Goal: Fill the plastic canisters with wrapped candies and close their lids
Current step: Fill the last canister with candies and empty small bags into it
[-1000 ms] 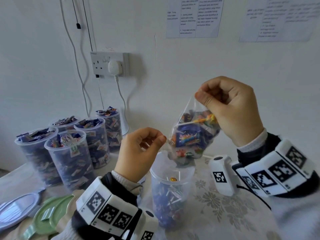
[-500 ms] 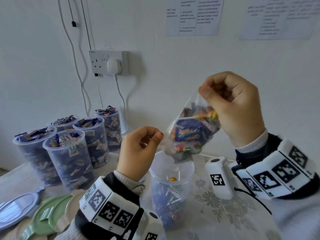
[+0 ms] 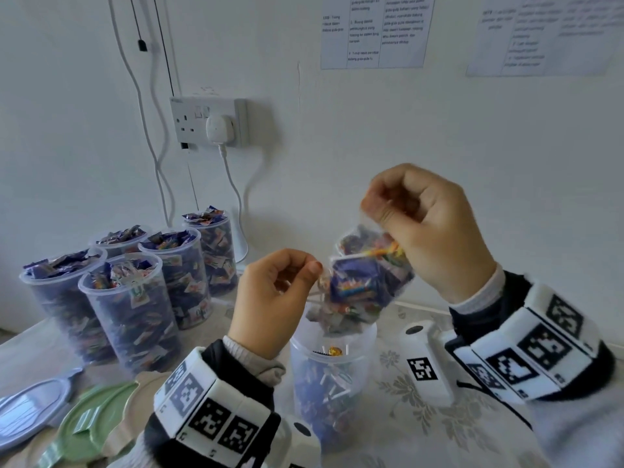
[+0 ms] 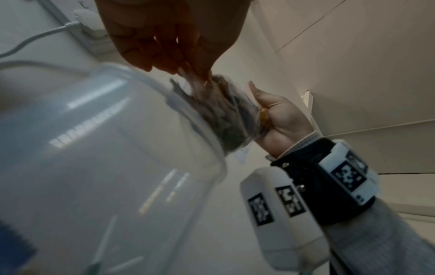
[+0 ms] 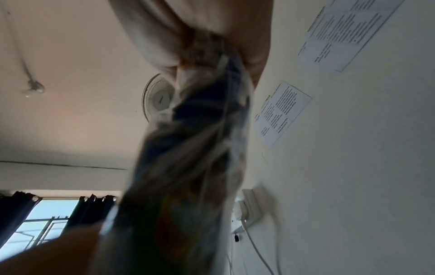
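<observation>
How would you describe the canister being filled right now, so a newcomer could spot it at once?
Start at the wall socket and drop to the table. The canister stands alone directly under the candy bag held by both hands. Unlike the five heaped canisters grouped at the left, it is only partly full.

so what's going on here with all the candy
A person is emptying a clear bag of wrapped candies into an open plastic canister on the table. The right hand pinches the bag's top corner up high, and the left hand pinches its lower edge, tipping it over the canister's mouth. That canister is only partly full. Five filled canisters stand lidless to the left, and loose lids lie near the table's front edge.
</observation>
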Demonstrator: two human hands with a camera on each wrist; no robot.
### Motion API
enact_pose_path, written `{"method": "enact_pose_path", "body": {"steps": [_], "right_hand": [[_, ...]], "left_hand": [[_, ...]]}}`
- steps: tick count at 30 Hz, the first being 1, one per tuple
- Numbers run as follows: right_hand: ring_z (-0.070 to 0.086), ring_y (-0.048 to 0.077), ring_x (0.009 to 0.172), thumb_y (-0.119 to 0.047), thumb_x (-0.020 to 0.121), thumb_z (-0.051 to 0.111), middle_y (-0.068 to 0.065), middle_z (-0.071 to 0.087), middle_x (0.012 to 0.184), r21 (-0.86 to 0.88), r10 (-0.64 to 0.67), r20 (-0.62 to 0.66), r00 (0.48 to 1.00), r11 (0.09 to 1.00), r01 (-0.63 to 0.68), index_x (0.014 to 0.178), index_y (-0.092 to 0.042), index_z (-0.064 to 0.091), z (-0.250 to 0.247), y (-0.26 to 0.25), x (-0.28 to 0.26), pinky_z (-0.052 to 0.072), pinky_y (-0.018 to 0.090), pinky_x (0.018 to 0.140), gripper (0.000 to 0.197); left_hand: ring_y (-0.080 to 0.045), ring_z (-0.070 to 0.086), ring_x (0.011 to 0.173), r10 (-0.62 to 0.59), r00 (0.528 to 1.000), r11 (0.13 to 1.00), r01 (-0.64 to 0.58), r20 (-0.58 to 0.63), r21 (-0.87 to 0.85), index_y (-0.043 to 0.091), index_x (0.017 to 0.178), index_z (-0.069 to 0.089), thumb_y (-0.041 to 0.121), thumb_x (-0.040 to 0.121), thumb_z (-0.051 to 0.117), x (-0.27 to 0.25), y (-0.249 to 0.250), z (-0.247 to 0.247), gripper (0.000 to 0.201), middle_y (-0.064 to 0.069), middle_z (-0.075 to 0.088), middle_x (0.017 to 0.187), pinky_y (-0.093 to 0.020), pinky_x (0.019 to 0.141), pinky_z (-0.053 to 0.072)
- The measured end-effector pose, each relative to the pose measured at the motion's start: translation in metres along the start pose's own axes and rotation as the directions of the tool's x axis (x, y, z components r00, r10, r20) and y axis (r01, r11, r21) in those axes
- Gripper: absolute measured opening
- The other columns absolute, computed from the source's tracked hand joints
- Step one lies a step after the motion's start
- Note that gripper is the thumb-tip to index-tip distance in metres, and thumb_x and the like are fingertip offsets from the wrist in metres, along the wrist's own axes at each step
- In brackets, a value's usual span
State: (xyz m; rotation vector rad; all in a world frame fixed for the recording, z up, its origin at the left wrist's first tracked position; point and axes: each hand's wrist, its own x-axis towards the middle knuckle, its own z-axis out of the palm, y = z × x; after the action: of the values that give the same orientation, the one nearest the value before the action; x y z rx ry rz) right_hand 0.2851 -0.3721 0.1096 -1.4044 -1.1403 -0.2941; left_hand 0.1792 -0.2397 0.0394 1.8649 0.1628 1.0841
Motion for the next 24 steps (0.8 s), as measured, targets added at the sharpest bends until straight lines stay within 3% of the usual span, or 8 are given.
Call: {"method": "enact_pose_path", "body": {"steps": [3, 7, 11, 14, 17, 19, 21, 24], "right_hand": [[0.048, 0.018, 0.056, -0.014, 0.082, 0.064, -0.011, 0.059, 0.069, 0.031, -0.060, -0.164, 0.985, 0.997, 0.066, 0.079, -0.023, 0.057, -0.005, -0.001, 0.003, 0.045, 0.022, 0.054, 0.012], [0.050, 0.033, 0.059, -0.019, 0.079, 0.065, -0.013, 0.061, 0.066, 0.010, 0.000, -0.013, 1.000, 1.000, 0.001, 0.077, -0.024, 0.061, -0.001, 0.001, 0.001, 0.048, 0.036, 0.052, 0.007], [0.051, 0.010, 0.055, -0.007, 0.082, 0.068, -0.016, 0.061, 0.064, 0.070, -0.060, -0.155, 0.986, 0.995, 0.072, 0.078, -0.022, 0.060, -0.009, 0.000, 0.006, 0.045, 0.015, 0.054, 0.017], [0.054, 0.023, 0.058, -0.006, 0.082, 0.069, -0.016, 0.064, 0.066, 0.016, -0.034, -0.035, 0.999, 0.999, 0.034, 0.077, -0.022, 0.063, -0.007, 0.000, 0.006, 0.049, 0.020, 0.057, 0.018], [0.053, 0.017, 0.057, -0.008, 0.080, 0.071, -0.014, 0.064, 0.065, 0.033, -0.072, -0.080, 0.994, 0.997, 0.075, 0.076, -0.022, 0.064, -0.013, -0.003, 0.009, 0.047, 0.016, 0.053, 0.017], [0.055, 0.029, 0.060, -0.010, 0.078, 0.074, -0.009, 0.067, 0.068, 0.012, -0.047, 0.015, 0.999, 0.999, 0.047, 0.075, -0.023, 0.066, -0.017, -0.007, 0.014, 0.050, 0.026, 0.053, 0.015], [0.058, 0.031, 0.064, -0.011, 0.075, 0.076, -0.006, 0.069, 0.069, -0.018, -0.032, 0.106, 0.994, 0.999, 0.034, 0.073, -0.022, 0.068, -0.016, -0.008, 0.015, 0.051, 0.033, 0.060, 0.014], [0.057, 0.025, 0.063, -0.015, 0.075, 0.074, -0.010, 0.067, 0.068, 0.038, -0.098, -0.084, 0.992, 0.994, 0.101, 0.075, -0.025, 0.066, -0.015, -0.005, 0.018, 0.049, 0.029, 0.062, 0.012]], "left_hand": [[-0.003, 0.053, 0.056, -0.033, 0.999, 0.999, 0.033, -0.015, -0.017, 0.020, 0.070, 0.064, 0.006, 0.084, 0.063, 0.000, -0.006, 0.000, 0.020, 0.014, 0.062, 0.057, -0.016, 0.058, 0.045], [-0.002, 0.052, 0.055, 0.000, 1.000, 1.000, 0.000, -0.002, -0.029, 0.020, 0.070, 0.064, 0.010, 0.084, 0.066, -0.002, -0.002, 0.002, 0.017, 0.016, 0.063, 0.058, -0.016, 0.057, 0.045], [-0.004, 0.052, 0.056, -0.039, 0.999, 0.998, 0.037, -0.022, -0.050, 0.019, 0.072, 0.065, 0.009, 0.084, 0.063, 0.000, -0.006, 0.001, 0.016, 0.016, 0.064, 0.059, -0.016, 0.057, 0.045], [-0.005, 0.049, 0.055, -0.035, 0.999, 0.999, 0.034, -0.009, -0.036, 0.019, 0.070, 0.064, 0.007, 0.083, 0.063, 0.000, -0.003, 0.002, 0.017, 0.017, 0.062, 0.058, -0.016, 0.056, 0.043], [-0.008, 0.051, 0.057, -0.049, 0.999, 0.997, 0.049, -0.015, -0.052, 0.020, 0.071, 0.064, 0.008, 0.083, 0.063, 0.000, -0.005, 0.001, 0.017, 0.016, 0.063, 0.059, -0.020, 0.057, 0.045], [-0.009, 0.051, 0.057, -0.047, 0.999, 0.998, 0.046, -0.021, -0.049, 0.019, 0.071, 0.065, 0.008, 0.083, 0.064, 0.000, -0.005, 0.000, 0.016, 0.014, 0.063, 0.059, -0.024, 0.057, 0.045], [-0.006, 0.050, 0.055, -0.039, 0.999, 0.998, 0.038, -0.022, -0.044, 0.019, 0.070, 0.064, 0.007, 0.083, 0.065, 0.000, -0.004, 0.002, 0.018, 0.015, 0.062, 0.058, -0.022, 0.056, 0.044], [-0.005, 0.051, 0.057, -0.031, 0.999, 0.998, 0.029, -0.034, -0.062, 0.019, 0.071, 0.065, 0.018, 0.082, 0.067, 0.001, -0.003, 0.002, 0.011, 0.015, 0.063, 0.059, -0.018, 0.056, 0.044]]}}
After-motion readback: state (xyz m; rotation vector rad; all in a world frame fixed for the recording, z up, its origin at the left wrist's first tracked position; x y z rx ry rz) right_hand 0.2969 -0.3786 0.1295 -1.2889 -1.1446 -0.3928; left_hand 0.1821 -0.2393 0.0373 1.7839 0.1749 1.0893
